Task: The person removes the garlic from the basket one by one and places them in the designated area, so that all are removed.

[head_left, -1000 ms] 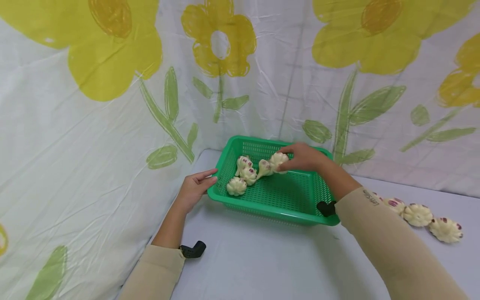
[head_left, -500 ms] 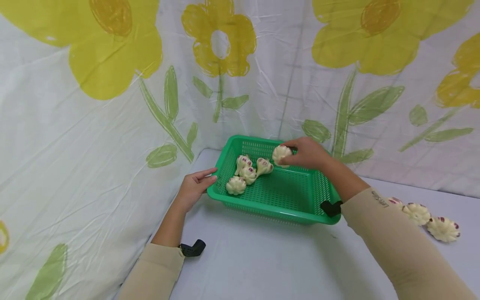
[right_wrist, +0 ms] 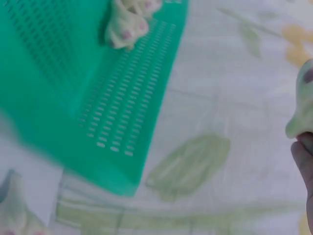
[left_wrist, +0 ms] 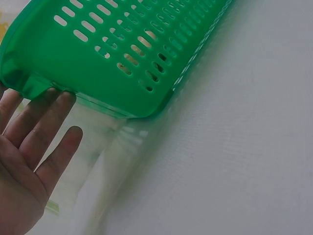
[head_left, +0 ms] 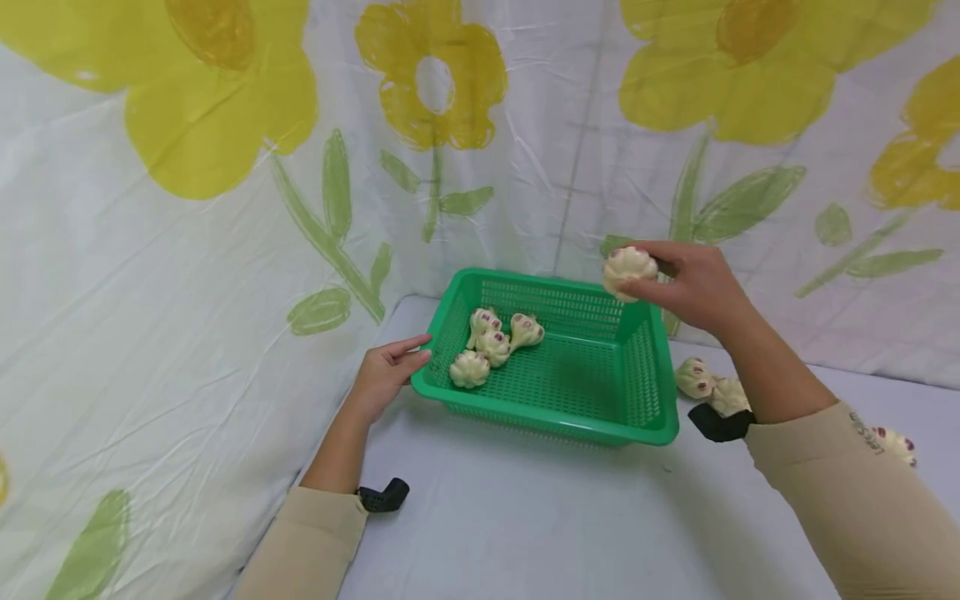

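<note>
In the head view, my right hand (head_left: pixel 693 283) pinches a cream garlic bulb (head_left: pixel 628 272) with purple marks, raised above the basket's back right corner. Part of that bulb (right_wrist: pixel 305 100) also shows at the right edge of the right wrist view. My left hand (head_left: pixel 382 377) touches the left rim of the green plastic basket (head_left: pixel 555 427). Its fingers (left_wrist: pixel 41 129) look fairly straight in the left wrist view, tips against the rim. Inside the basket, several garlic bulbs (head_left: pixel 469 369) lie grouped toward the left.
More garlic bulbs (head_left: pixel 694 379) lie on the white table (head_left: pixel 525 517) right of the basket, partly hidden by my right arm. One bulb (head_left: pixel 896 446) shows beyond the sleeve. A flower-printed cloth (head_left: pixel 540 167) hangs close behind the basket and along the left.
My right hand has lifted the garlic bulb out of the basket and carried it up and right. The left hand stays at the rim. Bulbs on the table behind the right arm have come into sight.
</note>
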A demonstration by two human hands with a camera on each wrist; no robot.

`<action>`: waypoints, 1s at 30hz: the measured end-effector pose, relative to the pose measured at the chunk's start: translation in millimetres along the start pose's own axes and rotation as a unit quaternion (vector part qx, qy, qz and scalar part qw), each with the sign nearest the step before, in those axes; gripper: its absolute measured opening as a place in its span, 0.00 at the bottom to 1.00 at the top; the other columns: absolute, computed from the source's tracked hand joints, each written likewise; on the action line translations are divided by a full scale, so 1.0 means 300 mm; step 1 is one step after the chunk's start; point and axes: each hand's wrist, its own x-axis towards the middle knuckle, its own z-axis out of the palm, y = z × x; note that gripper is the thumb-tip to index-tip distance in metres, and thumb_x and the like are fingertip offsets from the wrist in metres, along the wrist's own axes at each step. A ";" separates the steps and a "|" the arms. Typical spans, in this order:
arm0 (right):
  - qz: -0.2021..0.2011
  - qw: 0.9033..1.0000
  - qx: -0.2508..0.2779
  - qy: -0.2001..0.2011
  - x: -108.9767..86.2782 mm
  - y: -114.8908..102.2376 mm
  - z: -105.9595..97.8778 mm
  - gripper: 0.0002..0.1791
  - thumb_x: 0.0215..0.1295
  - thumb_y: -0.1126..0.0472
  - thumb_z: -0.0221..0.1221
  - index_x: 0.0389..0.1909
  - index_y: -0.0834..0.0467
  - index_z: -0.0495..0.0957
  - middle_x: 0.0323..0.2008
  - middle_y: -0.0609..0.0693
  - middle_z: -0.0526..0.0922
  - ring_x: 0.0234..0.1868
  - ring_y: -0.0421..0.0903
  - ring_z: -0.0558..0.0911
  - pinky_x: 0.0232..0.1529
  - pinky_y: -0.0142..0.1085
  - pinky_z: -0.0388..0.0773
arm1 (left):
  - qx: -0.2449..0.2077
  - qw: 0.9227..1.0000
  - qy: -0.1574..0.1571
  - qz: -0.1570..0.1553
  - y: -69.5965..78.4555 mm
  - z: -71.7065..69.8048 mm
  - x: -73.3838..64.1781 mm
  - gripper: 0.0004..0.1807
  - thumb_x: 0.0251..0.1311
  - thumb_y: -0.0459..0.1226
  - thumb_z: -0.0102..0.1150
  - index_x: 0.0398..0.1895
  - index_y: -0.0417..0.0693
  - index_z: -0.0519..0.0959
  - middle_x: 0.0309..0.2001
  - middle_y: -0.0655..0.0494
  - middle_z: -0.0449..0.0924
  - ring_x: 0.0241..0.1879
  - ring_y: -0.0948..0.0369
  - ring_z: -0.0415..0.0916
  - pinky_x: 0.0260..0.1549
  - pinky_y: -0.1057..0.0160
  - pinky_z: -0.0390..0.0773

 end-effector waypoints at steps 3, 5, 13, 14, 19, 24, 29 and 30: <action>0.011 0.998 0.034 0.060 -0.066 0.047 -0.044 0.24 0.59 0.56 0.70 0.57 0.54 0.82 0.43 0.40 0.86 0.44 0.26 0.82 0.39 0.16 0.75 | -0.001 1.000 0.002 0.000 -0.004 -0.001 0.001 0.25 0.65 0.39 0.63 0.63 0.40 0.75 0.49 0.46 0.85 0.37 0.70 0.84 0.38 0.67 0.84; 0.029 0.993 0.063 0.095 -0.119 0.083 -0.065 0.24 0.58 0.59 0.70 0.57 0.55 0.82 0.40 0.30 0.84 0.40 0.21 0.80 0.35 0.14 0.73 | 0.002 1.000 0.002 0.001 -0.005 -0.002 0.000 0.25 0.66 0.39 0.62 0.64 0.39 0.75 0.49 0.47 0.85 0.37 0.70 0.84 0.38 0.67 0.84; 0.123 0.966 0.137 0.179 -0.354 0.209 -0.073 0.27 0.61 0.65 0.68 0.63 0.54 0.77 0.52 0.28 0.81 0.45 0.24 0.80 0.36 0.14 0.75 | 0.006 1.000 0.003 0.006 -0.004 0.002 -0.001 0.25 0.66 0.39 0.63 0.64 0.38 0.75 0.48 0.49 0.86 0.38 0.70 0.84 0.38 0.68 0.84; 0.124 0.965 0.140 0.184 -0.379 0.222 -0.066 0.28 0.60 0.66 0.67 0.63 0.54 0.77 0.54 0.32 0.82 0.48 0.25 0.80 0.40 0.15 0.75 | 0.005 1.000 0.003 0.006 -0.005 0.001 0.000 0.25 0.66 0.39 0.63 0.63 0.38 0.75 0.48 0.49 0.86 0.38 0.70 0.84 0.38 0.68 0.84; 0.177 0.963 0.122 0.162 -0.477 0.277 -0.024 0.29 0.62 0.60 0.67 0.65 0.49 0.75 0.59 0.33 0.79 0.65 0.25 0.69 0.50 0.14 0.72 | 0.005 1.000 0.008 0.015 -0.073 -0.014 0.034 0.26 0.65 0.43 0.63 0.64 0.41 0.75 0.46 0.55 0.86 0.40 0.70 0.84 0.39 0.68 0.84; 0.258 0.956 0.100 0.102 -0.534 0.303 -0.001 0.31 0.63 0.47 0.66 0.67 0.43 0.73 0.57 0.23 0.76 0.68 0.27 0.65 0.41 0.14 0.71 | 0.003 1.000 0.008 0.015 -0.090 -0.013 0.043 0.27 0.65 0.43 0.63 0.65 0.43 0.75 0.47 0.56 0.86 0.40 0.71 0.83 0.39 0.69 0.84; 0.281 0.956 0.065 0.051 -0.573 0.327 0.019 0.33 0.61 0.40 0.64 0.68 0.43 0.72 0.58 0.25 0.75 0.70 0.39 0.66 0.43 0.14 0.67 | 0.001 1.000 0.010 0.011 -0.092 -0.012 0.045 0.27 0.65 0.43 0.63 0.65 0.42 0.75 0.44 0.60 0.87 0.40 0.71 0.84 0.39 0.69 0.84; 0.283 0.956 0.065 0.042 -0.578 0.332 0.024 0.34 0.61 0.39 0.64 0.67 0.44 0.73 0.58 0.26 0.76 0.69 0.39 0.67 0.41 0.14 0.68 | 0.002 1.000 0.010 0.013 -0.094 -0.013 0.047 0.27 0.65 0.44 0.63 0.65 0.42 0.74 0.44 0.61 0.86 0.40 0.71 0.84 0.39 0.69 0.84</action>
